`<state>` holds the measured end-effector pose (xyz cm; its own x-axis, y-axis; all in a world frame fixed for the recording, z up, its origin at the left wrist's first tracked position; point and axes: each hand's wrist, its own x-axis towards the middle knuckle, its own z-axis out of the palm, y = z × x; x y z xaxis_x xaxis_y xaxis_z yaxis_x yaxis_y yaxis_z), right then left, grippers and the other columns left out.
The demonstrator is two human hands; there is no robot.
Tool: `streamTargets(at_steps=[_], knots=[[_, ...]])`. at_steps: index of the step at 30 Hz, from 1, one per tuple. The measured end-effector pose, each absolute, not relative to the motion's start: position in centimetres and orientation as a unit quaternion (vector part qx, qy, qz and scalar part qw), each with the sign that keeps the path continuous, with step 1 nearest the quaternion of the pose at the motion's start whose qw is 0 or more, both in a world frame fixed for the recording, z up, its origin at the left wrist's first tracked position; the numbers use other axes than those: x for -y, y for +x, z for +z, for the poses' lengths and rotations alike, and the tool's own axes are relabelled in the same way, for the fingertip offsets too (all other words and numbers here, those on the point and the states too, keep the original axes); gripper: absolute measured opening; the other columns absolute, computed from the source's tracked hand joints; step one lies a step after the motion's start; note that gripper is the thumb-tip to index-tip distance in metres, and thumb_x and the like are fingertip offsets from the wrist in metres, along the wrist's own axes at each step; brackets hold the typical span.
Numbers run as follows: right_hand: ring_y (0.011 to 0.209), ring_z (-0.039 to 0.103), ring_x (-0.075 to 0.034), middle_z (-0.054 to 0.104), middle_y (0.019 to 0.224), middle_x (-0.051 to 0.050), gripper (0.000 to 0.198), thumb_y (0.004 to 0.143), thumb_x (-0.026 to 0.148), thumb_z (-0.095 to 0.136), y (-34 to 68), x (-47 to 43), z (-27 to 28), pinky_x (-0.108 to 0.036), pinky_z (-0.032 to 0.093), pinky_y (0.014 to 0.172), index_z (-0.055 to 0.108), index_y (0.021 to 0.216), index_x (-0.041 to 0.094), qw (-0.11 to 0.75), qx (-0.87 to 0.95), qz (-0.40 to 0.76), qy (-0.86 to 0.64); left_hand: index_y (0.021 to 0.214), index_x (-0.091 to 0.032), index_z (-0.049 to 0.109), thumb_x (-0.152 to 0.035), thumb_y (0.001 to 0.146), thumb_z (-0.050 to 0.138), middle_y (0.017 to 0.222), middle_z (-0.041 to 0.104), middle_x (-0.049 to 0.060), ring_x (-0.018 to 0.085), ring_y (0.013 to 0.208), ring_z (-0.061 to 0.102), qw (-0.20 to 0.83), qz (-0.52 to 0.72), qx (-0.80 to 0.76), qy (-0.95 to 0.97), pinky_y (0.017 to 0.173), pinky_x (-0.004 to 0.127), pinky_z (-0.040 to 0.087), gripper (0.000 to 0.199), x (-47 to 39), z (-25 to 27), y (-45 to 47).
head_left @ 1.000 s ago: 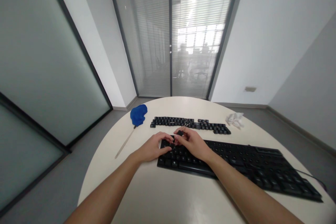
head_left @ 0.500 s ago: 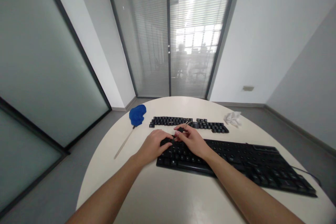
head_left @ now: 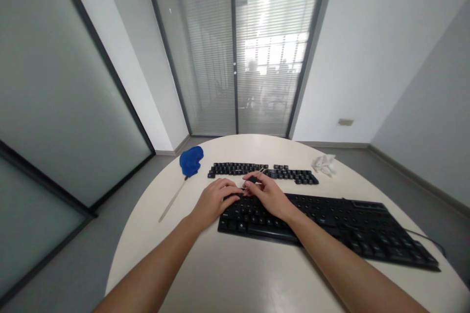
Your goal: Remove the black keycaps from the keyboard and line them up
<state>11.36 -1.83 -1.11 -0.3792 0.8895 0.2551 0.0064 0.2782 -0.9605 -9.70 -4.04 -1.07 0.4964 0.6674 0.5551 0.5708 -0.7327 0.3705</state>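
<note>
A black keyboard (head_left: 271, 230) lies on the table, many of its keycaps gone from the upper rows. In my right hand (head_left: 270, 193), bent fingers and thumb grip a keycap puller (head_left: 252, 179) with a dark handle and thin wire prongs. One end of its wire sticks up past the fingers; the other points down at the keyboard's upper left. My left hand (head_left: 215, 203) rests at that corner, thumb and index finger curled close together beside the puller's lower tip. What lies between those fingertips is too small to make out.
Loose black keycaps (head_left: 235, 168) form rows behind the keyboard. A blue object on a pale stick (head_left: 191, 160) lies at the left. Crumpled white tissue (head_left: 324, 164) sits at the back right. The keyboard cable (head_left: 426, 236) runs off to the right of the round table (head_left: 227, 274).
Both hands stay at the keyboard's upper left corner, with small shifts of the fingers. The right hand keeps its grip on the puller. The whole view has moved slightly.
</note>
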Motion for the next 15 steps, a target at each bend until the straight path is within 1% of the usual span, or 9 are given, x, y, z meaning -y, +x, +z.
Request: streamTargets(at_steps=[3,7,12,15], knots=[[0.076,0.07,-0.016,0.069,0.079,-0.001,0.028,0.09,0.041,0.062,11.3,1.87,-1.21,-0.03,0.057,0.077,0.059,0.108,0.02,0.441,0.666,0.496,-0.34,0.107,-0.024,0.068,-0.032,0.096,0.055,0.101,0.065,0.005,0.02,0.094,0.059,0.036,0.326,-0.354,0.876,0.083,0.034,0.048,0.019,4.08,-0.82,-9.71],[0.072,0.07,-0.016,0.069,0.078,0.0,0.027,0.09,0.041,0.062,11.23,1.86,-1.38,-0.029,0.057,0.072,0.059,0.107,0.02,0.437,0.678,0.478,-0.348,0.108,-0.023,0.066,-0.031,0.097,0.053,0.102,0.067,0.005,0.02,0.094,0.059,0.022,0.303,-0.322,0.897,0.084,0.035,0.048,0.019,4.11,-0.54,-9.59],[0.068,0.069,-0.015,0.067,0.081,-0.001,0.027,0.088,0.043,0.062,11.21,1.78,-1.32,-0.028,0.057,0.068,0.059,0.101,0.019,0.436,0.672,0.47,-0.37,0.105,-0.021,0.065,-0.032,0.096,0.055,0.103,0.068,0.006,0.02,0.097,0.061,0.058,0.344,-0.292,0.89,0.087,0.035,0.049,0.016,4.53,-0.36,-8.96],[0.072,0.071,-0.017,0.068,0.082,-0.001,0.027,0.088,0.043,0.062,11.24,1.75,-1.3,-0.029,0.058,0.069,0.059,0.1,0.019,0.437,0.671,0.461,-0.381,0.104,-0.021,0.063,-0.03,0.095,0.058,0.103,0.069,0.006,0.02,0.099,0.062,0.064,0.384,-0.303,0.87,0.089,0.035,0.049,0.014,4.32,-0.62,-8.99]])
